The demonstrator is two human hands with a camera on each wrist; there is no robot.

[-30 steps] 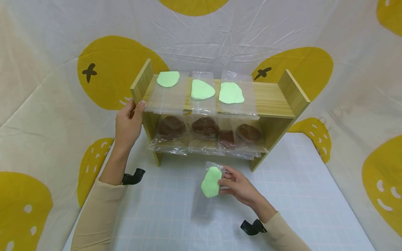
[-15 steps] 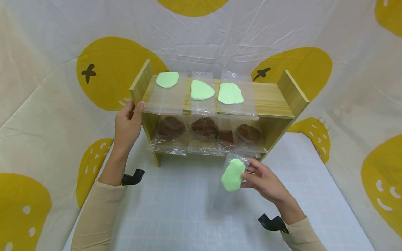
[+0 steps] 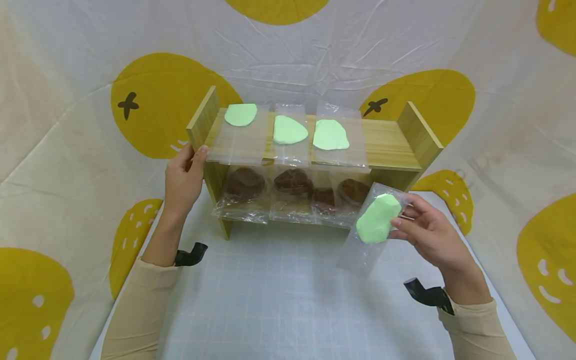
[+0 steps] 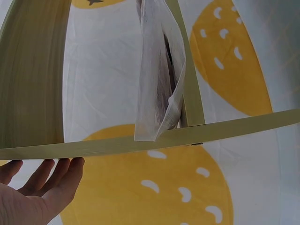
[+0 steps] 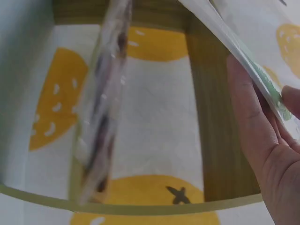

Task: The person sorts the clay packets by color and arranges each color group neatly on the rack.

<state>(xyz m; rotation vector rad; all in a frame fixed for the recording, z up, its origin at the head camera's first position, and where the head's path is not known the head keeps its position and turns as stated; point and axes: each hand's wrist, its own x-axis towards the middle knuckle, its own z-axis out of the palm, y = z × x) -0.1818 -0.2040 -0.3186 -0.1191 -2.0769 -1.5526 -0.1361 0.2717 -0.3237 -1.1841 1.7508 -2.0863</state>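
My right hand [image 3: 432, 230] pinches a clear plastic bag [image 3: 353, 255] holding a flat pale-green piece [image 3: 379, 219], thumb in front and fingers behind. The bag hangs tilted before the right end of a two-tier wooden shelf [image 3: 391, 145], overlapping its lower tier. In the right wrist view, the bag [image 5: 220, 28] shows edge-on beside my thumb. My left hand [image 3: 184, 175] touches the shelf's left side panel; the left wrist view shows its fingertips [image 4: 77, 163] against the panel's outer face [image 4: 117, 145].
Three bagged green pieces [image 3: 290, 130] lie in a row on the top tier, with bare wood [image 3: 387, 137] to their right. Bags with dark brown pieces [image 3: 245, 185] line the lower tier and jut past its front edge. A pale checked cloth [image 3: 270, 300] covers the table.
My right hand has carried the bagged green piece rightward and up from above the table, and the bag has tilted. The left hand stays at the shelf's side.
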